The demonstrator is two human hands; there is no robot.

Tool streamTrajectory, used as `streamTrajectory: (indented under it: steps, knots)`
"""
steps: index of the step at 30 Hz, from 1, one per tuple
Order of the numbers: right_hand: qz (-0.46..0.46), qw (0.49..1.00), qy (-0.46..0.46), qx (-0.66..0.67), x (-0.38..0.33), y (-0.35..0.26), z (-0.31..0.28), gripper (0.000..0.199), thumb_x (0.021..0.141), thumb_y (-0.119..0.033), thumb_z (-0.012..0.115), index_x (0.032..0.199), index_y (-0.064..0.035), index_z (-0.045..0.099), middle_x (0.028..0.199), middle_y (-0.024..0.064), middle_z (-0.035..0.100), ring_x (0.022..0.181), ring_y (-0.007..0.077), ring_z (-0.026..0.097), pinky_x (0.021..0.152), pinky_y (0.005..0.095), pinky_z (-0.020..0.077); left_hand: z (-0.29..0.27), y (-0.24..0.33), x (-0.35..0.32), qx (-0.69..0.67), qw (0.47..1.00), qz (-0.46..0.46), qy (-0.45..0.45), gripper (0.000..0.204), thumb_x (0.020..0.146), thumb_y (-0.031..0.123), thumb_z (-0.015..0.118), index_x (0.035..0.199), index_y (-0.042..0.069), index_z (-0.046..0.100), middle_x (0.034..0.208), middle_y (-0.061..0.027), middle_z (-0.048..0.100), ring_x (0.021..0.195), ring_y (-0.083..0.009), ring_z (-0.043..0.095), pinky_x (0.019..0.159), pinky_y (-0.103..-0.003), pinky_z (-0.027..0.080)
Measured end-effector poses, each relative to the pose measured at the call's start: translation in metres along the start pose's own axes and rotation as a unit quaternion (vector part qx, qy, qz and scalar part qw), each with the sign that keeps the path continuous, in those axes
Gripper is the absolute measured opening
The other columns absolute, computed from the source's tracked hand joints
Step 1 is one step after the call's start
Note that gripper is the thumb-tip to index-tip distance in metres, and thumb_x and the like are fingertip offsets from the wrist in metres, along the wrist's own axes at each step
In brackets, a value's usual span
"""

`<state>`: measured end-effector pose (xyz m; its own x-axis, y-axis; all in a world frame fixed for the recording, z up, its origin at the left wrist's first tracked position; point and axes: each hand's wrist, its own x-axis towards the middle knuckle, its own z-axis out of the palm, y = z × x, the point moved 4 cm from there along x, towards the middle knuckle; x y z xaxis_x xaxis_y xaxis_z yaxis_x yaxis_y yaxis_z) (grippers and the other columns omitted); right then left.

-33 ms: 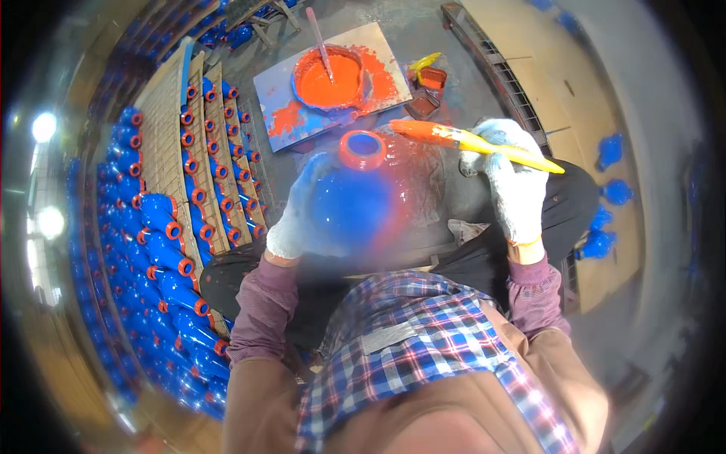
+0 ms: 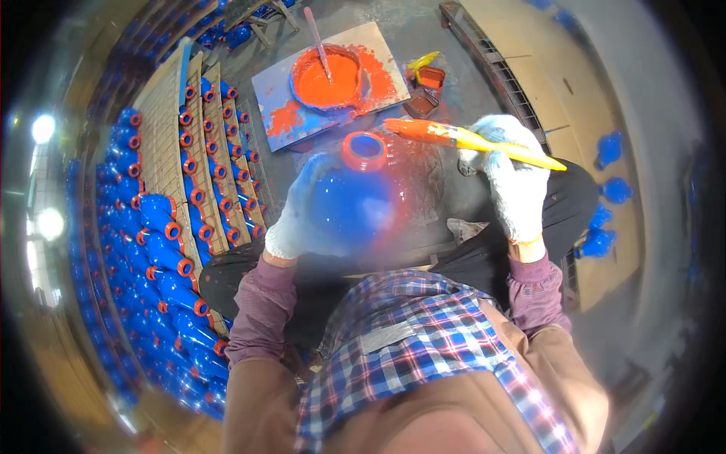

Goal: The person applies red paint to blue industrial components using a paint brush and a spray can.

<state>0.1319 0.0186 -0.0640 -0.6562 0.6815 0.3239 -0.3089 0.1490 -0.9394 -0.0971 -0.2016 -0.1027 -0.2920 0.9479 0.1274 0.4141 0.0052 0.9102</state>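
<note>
My gloved left hand (image 2: 293, 216) is closed around the left side of a glossy blue vase (image 2: 348, 200). The vase's round mouth has an orange-red rim and faces up and away from me; its right side is smeared with red blur. In my gloved right hand (image 2: 510, 170) is a paintbrush (image 2: 454, 136) with a yellow handle, pinched between thumb and fingers. Its orange-coated bristles point left, just above and to the right of the vase rim, apart from it. Beyond the vase stands a bowl of orange paint (image 2: 327, 79) with a stick (image 2: 318, 38) leaning in it.
A paint-splashed board (image 2: 283, 121) lies under the bowl. Small dark red containers (image 2: 429, 78) sit to its right. Racks of blue vases with orange rims (image 2: 170, 250) fill the left side. Several plain blue vases (image 2: 616, 191) lie on cardboard (image 2: 590, 91) at the right.
The brush tip has moved very slightly left, toward the vase rim. The vase rim has shifted slightly right.
</note>
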Motion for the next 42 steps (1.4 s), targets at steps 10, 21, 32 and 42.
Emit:
streamTrajectory:
  steps: [10, 21, 32, 42]
  knots:
    - [-0.164, 0.98, -0.022, -0.113, -0.012, -0.021, 0.02, 0.029, 0.083, 0.007, 0.075, 0.112, 0.0017, 0.069, 0.108, 0.0114, 0.069, 0.1, 0.0201, 0.068, 0.083, 0.0306, 0.0549, -0.001, 0.031, 0.009, 0.153, 0.988, 0.027, 0.004, 0.097, 0.045, 0.018, 0.097, 0.132, 0.004, 0.055, 0.13, -0.0123, 0.06, 0.122, -0.0267, 0.06, 0.106, -0.04, 0.048]
    - [0.075, 0.98, 0.11, -0.149, 0.013, 0.016, 0.023, 0.027, 0.098, -0.022, 0.07, 0.111, 0.0015, 0.069, 0.081, 0.0073, 0.071, 0.065, 0.0096, 0.066, 0.059, 0.0251, 0.05, 0.009, 0.061, 0.014, 0.47, 0.878, 0.093, 0.001, 0.071, 0.058, 0.018, 0.088, 0.124, 0.008, 0.064, 0.123, -0.0163, 0.06, 0.104, -0.0376, 0.061, 0.086, -0.045, 0.055]
    - [-0.039, 0.989, -0.033, -0.14, -0.01, 0.023, 0.044, 0.019, 0.09, 0.0, 0.073, 0.109, -0.0012, 0.071, 0.1, 0.0107, 0.071, 0.091, 0.021, 0.071, 0.082, 0.0284, 0.0542, 0.006, 0.04, 0.02, 0.397, 0.916, 0.02, -0.041, 0.072, 0.059, 0.029, 0.09, 0.123, 0.008, 0.064, 0.117, -0.0149, 0.064, 0.106, -0.0353, 0.066, 0.083, -0.042, 0.059]
    - [-0.078, 0.993, -0.06, -0.061, -0.024, 0.045, 0.032, 0.029, 0.088, 0.009, 0.07, 0.116, 0.0003, 0.069, 0.113, 0.011, 0.066, 0.106, 0.0222, 0.066, 0.092, 0.0281, 0.0514, 0.018, -0.026, -0.007, -0.189, 0.958, -0.212, -0.035, 0.054, 0.085, 0.032, 0.079, 0.128, 0.006, 0.06, 0.119, -0.0028, 0.066, 0.1, -0.015, 0.066, 0.089, -0.034, 0.056]
